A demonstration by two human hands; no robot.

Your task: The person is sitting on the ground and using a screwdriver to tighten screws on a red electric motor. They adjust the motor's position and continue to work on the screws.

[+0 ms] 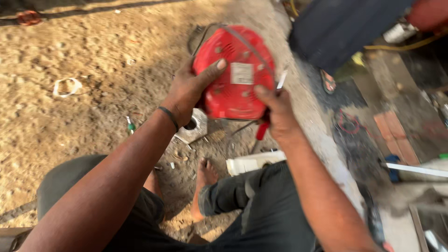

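I hold a round red plastic appliance base (232, 74) up in front of me, its underside facing me, with a white label and several holes. My left hand (189, 88) grips its left edge, thumb across the red surface. My right hand (276, 112) holds its lower right edge together with a screwdriver (268, 119) that has a red handle and a pale shaft sticking up past the rim. A grey cord loops over the top of the red base.
Sandy ground spreads to the left. A small grey metal block with a hole (192, 127) lies below the hands, a white box (252, 162) by my bare foot (205, 179). A dark sheet (340, 28) and clutter sit at right.
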